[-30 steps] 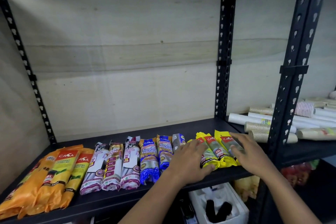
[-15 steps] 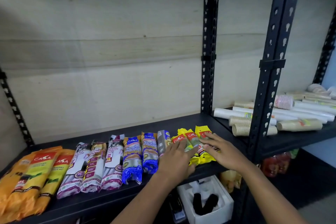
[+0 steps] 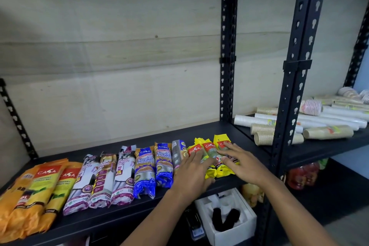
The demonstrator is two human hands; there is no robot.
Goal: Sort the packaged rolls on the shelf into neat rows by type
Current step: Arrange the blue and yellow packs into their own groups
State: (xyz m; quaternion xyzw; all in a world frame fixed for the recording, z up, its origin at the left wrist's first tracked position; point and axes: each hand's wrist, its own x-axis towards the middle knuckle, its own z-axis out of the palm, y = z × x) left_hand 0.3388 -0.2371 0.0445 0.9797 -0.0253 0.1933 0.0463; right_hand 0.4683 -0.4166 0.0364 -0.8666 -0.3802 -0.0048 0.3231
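Packaged rolls lie side by side along the front of a black shelf (image 3: 199, 132). From the left come orange packs (image 3: 38, 191), white-and-purple drawstring packs (image 3: 101, 179), blue single-handle packs (image 3: 153, 168) and yellow packs (image 3: 211, 150). My left hand (image 3: 191, 173) lies flat, fingers apart, over the grey-blue pack (image 3: 177, 152) and the left yellow pack. My right hand (image 3: 239, 162) rests flat on the right yellow packs, fingers spread. Neither hand grips a pack.
A black perforated upright (image 3: 295, 78) stands just right of my right hand, another (image 3: 227, 46) at the back. Stacked paper cups and white rolls (image 3: 311, 122) lie on the neighbouring shelf. A white foam box (image 3: 225, 217) sits on the level below.
The view has shifted so the shelf sits further left in frame. Both hands stay on the yellow packs, which now lie closer together and nearer the blue ones.
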